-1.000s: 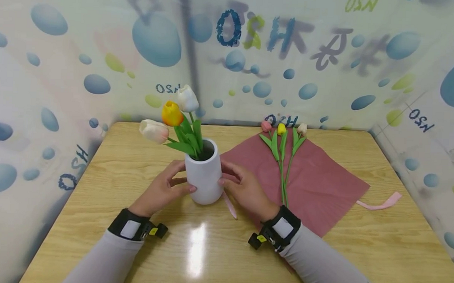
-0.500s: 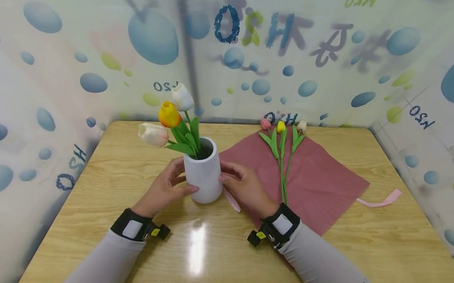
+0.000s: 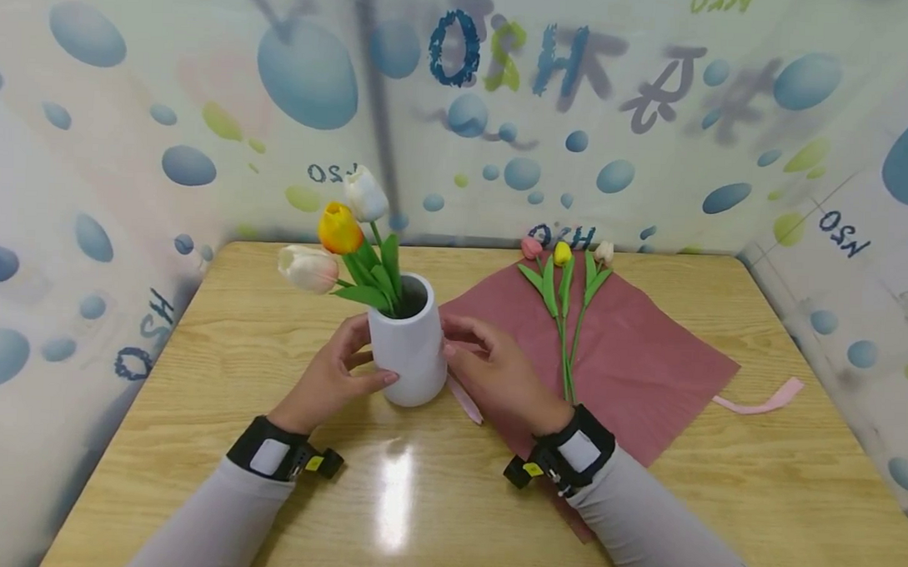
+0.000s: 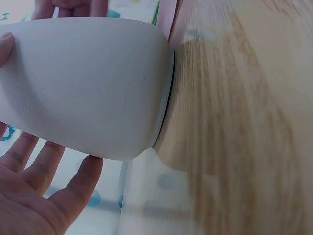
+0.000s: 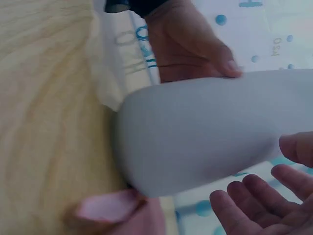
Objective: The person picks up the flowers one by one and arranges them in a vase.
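The white vase (image 3: pixel 410 349) stands upright on the worktop (image 3: pixel 219 334), nearer its left edge than its right and well short of the back edge.

Hazards: the white tulip (image 3: pixel 366 194), orange-yellow tulip (image 3: pixel 341 229) and blush tulip (image 3: pixel 308 269) all lean left over the rim. This lopsided load could swing the stems or, if the vase is knocked, help it tip that way. A pink ribbon (image 3: pixel 466 401) lies close by the base; a sideways slide could snag it. The right forearm, over the mauve wrapping paper (image 3: pixel 654 366), could drag the sheet and its three slim tulips (image 3: pixel 566 289).

Grip: the left hand (image 3: pixel 330 383) grasps the vase, thumb in front, fingers behind. The right hand (image 3: pixel 496 373) is loosely spread, fingers off the wall; thumb contact cannot be confirmed.
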### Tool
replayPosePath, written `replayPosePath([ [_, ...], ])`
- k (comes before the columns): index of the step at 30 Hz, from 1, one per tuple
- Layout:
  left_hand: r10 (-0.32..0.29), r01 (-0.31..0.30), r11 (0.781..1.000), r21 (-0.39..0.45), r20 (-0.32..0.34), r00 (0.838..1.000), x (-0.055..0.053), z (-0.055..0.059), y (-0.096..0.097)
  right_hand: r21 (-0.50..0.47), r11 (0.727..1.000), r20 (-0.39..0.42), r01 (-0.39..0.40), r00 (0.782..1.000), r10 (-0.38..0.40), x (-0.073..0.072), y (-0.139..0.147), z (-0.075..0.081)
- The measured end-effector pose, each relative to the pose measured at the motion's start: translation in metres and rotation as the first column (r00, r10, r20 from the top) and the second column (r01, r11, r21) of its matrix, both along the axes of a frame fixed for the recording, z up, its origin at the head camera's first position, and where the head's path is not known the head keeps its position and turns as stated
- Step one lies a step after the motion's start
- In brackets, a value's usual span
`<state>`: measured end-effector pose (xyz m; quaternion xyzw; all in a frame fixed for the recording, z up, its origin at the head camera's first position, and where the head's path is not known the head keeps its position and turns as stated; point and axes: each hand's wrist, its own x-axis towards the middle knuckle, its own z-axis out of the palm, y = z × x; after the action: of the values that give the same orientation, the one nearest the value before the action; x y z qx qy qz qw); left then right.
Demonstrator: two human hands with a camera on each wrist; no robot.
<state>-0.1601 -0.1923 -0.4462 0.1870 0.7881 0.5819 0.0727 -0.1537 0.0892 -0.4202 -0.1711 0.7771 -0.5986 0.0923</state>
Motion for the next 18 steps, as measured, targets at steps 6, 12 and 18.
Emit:
replayPosePath([
  [6, -0.008, 0.008, 1.000, 0.001, -0.015, 1.000, -0.001, -0.002, 0.000, 0.010, 0.993, -0.097, 0.114, 0.989, -0.112, -0.011, 0.031, 0.021],
  [12, -0.013, 0.013, 1.000, -0.001, -0.028, 1.000, -0.001, -0.003, 0.000, 0.058, 0.966, -0.090, 0.253, 0.965, -0.247, -0.026, 0.066, 0.030],
  [18, -0.014, 0.014, 1.000, 0.000, -0.025, 1.000, -0.002, -0.004, 0.000, 0.143, 0.937, -0.061, 0.319, 0.948, -0.314, -0.043, 0.097, 0.027],
])
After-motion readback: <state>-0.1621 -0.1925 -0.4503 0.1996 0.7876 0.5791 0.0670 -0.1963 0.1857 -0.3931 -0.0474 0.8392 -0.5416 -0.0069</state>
